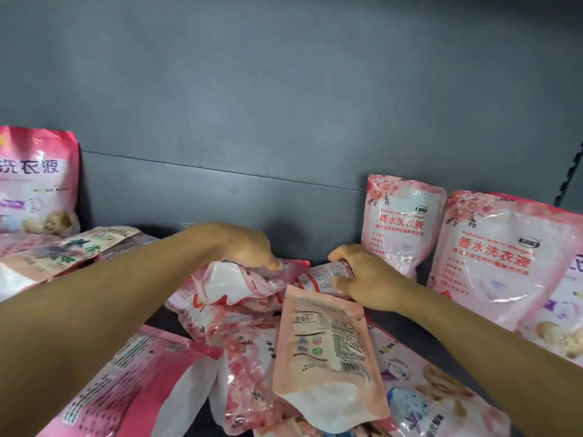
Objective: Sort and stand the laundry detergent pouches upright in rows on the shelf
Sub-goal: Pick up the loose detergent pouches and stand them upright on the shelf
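Note:
A heap of pink detergent pouches lies flat across the middle of the dark shelf [419,326]. My left hand [244,247] grips the top of a crumpled pink-and-white pouch [239,282] on the heap. My right hand [366,279] clasps the end of a second pink pouch [318,275] lying beside the first. A pale pink pouch [328,357] lies back side up in front of both hands. At the right, two floral pink pouches [402,222] [501,257] stand upright against the back wall. A darker pink pouch [34,181] stands upright at the far left.
The grey back wall [252,121] closes the shelf behind the pouches. More pouches lie flat at the left [72,250] and in the near foreground [132,389]. A slotted shelf upright [571,178] rises at the far right edge.

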`<state>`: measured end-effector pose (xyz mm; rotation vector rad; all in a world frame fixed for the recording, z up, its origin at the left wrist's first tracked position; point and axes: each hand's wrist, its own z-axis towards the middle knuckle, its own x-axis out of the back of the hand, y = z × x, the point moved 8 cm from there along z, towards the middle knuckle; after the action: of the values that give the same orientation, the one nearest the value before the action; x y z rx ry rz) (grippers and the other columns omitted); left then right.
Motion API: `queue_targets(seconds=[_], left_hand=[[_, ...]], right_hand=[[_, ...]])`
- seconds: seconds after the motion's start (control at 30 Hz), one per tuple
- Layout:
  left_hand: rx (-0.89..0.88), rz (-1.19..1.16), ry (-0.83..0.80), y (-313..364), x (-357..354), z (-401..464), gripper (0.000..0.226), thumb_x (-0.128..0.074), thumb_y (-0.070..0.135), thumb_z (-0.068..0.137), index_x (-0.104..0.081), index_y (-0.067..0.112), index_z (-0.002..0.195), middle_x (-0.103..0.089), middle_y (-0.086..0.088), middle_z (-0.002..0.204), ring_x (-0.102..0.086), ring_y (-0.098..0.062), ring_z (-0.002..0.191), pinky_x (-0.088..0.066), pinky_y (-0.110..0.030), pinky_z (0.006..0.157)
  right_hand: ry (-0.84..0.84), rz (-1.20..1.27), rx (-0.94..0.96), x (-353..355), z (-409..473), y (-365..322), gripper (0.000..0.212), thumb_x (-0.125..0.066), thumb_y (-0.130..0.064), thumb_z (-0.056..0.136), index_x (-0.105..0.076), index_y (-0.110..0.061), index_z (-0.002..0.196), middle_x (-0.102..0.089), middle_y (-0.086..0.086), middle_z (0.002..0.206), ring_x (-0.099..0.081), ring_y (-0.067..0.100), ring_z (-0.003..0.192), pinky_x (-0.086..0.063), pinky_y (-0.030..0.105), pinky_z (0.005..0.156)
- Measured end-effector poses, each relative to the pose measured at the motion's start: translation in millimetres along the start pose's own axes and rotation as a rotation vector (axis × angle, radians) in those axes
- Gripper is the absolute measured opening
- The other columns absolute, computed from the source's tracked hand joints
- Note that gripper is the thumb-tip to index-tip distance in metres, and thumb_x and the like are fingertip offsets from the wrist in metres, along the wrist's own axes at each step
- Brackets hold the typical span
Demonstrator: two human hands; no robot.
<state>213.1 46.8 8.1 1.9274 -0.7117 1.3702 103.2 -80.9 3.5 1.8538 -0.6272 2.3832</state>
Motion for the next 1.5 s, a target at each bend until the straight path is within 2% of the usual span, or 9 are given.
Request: queue_targets(seconds=[0.17,0.4,0.5,0.63,0.8,0.97,1.07,1.2,1.5], left_hand=[[0.144,0.044,0.067,-41,-3,38,0.029,-0.043,0.022,0.088,-0.048,0.014,0.06,-0.048,0.0,0.063,-0.042,-0.018,0.057,-0.033,-0.027,0.056],[0.281,-0.49,0.1,-50,-13,63,0.028,-0.05,0.022,0.097,-0.052,0.009,0.073,-0.055,-0.004,0.07,-0.053,-0.015,0.057,-0.044,-0.019,0.045],[0.333,-0.633,0.167,-57,-12,63,0.027,-0.049,0.024,0.098,-0.054,0.005,0.08,-0.058,-0.006,0.075,-0.056,-0.018,0.06,-0.048,-0.026,0.057],[0.368,-0.847,0.278,-61,-7,55,0.033,-0.05,0.028,0.098,-0.056,0.006,0.073,-0.061,-0.005,0.062,-0.059,-0.014,0.039,-0.048,-0.027,0.054],[0.373,-0.76,0.253,-63,-13,60,0.035,-0.06,0.037,0.091,-0.064,0.003,0.086,-0.069,-0.014,0.1,-0.066,-0.027,0.088,-0.053,-0.039,0.088],[0.369,-0.494,0.239,-67,-8,61,0.059,-0.046,0.058,0.089,-0.065,0.006,0.107,-0.065,-0.013,0.114,-0.061,-0.03,0.106,-0.047,-0.034,0.096],[0.314,-0.435,0.244,-69,-5,68,0.055,-0.047,0.053,0.092,-0.063,0.002,0.109,-0.065,-0.013,0.104,-0.062,-0.029,0.096,-0.046,-0.029,0.083],[0.253,-0.483,0.257,-71,3,67,0.03,-0.062,0.023,0.088,-0.071,-0.005,0.094,-0.051,-0.011,0.058,-0.038,-0.018,0.037,-0.032,-0.02,0.041],[0.198,-0.672,0.274,-73,-6,83,0.026,-0.055,0.009,0.092,-0.049,0.009,0.066,-0.053,-0.006,0.057,-0.053,-0.018,0.046,-0.045,-0.022,0.042]], right_hand=[[-0.066,0.004,0.043,-5,11,1,0.048,-0.054,-0.032,0.093,-0.039,-0.02,0.137,-0.037,-0.001,0.144,-0.039,0.015,0.131,-0.032,0.03,0.109],[-0.101,-0.01,0.104,-17,15,12,0.045,-0.048,-0.033,0.096,-0.039,-0.021,0.138,-0.038,-0.001,0.141,-0.036,0.015,0.13,-0.032,0.032,0.108],[-0.074,-0.025,0.16,-20,13,16,0.04,-0.048,-0.031,0.096,-0.042,-0.021,0.135,-0.04,-0.003,0.137,-0.036,0.014,0.128,-0.031,0.032,0.108],[-0.048,0.023,0.182,-21,15,23,0.037,-0.048,-0.028,0.095,-0.045,-0.022,0.132,-0.042,-0.004,0.135,-0.037,0.013,0.126,-0.031,0.032,0.108],[-0.028,0.079,0.178,-24,19,23,0.036,-0.047,-0.023,0.096,-0.046,-0.022,0.131,-0.041,-0.004,0.138,-0.032,0.012,0.13,-0.028,0.029,0.109],[-0.056,0.089,0.146,-26,20,23,0.036,-0.047,-0.023,0.096,-0.046,-0.02,0.132,-0.04,-0.002,0.139,-0.033,0.014,0.131,-0.027,0.03,0.11],[-0.076,0.078,0.098,-26,21,22,0.036,-0.047,-0.025,0.097,-0.046,-0.02,0.133,-0.039,-0.002,0.14,-0.033,0.014,0.132,-0.028,0.032,0.111],[-0.1,0.057,0.023,-24,22,18,0.036,-0.047,-0.024,0.097,-0.046,-0.019,0.133,-0.04,0.0,0.14,-0.039,0.015,0.128,-0.033,0.03,0.107],[-0.12,-0.022,-0.122,-24,18,10,0.035,-0.043,-0.022,0.099,-0.044,-0.015,0.133,-0.042,0.003,0.137,-0.041,0.017,0.125,-0.034,0.03,0.105]])
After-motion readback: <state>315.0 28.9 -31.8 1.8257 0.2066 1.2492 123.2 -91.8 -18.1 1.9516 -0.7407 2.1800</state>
